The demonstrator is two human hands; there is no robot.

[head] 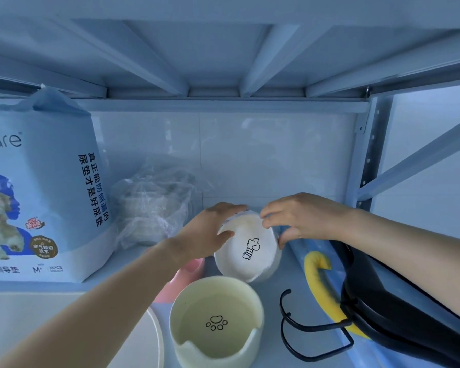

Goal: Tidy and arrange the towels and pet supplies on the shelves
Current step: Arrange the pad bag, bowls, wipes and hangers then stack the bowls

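A white pet bowl (250, 251) with a bone drawing inside is tilted toward me on the shelf. My left hand (207, 235) grips its left rim and my right hand (300, 219) grips its right rim. In front of it stands a cream bowl (218, 320) with a paw print inside. A pink bowl (186, 277) peeks out under my left forearm. A clear plastic bag (152, 205) with pale folded contents lies to the left.
A large blue pack of pet pads (37, 181) stands at the far left. A black wire stand (311, 330), a yellow curved item (316, 277) and a black object (398, 309) lie at the right. The shelf upright (367, 155) rises behind them, and a white round edge (154, 338) shows at the front.
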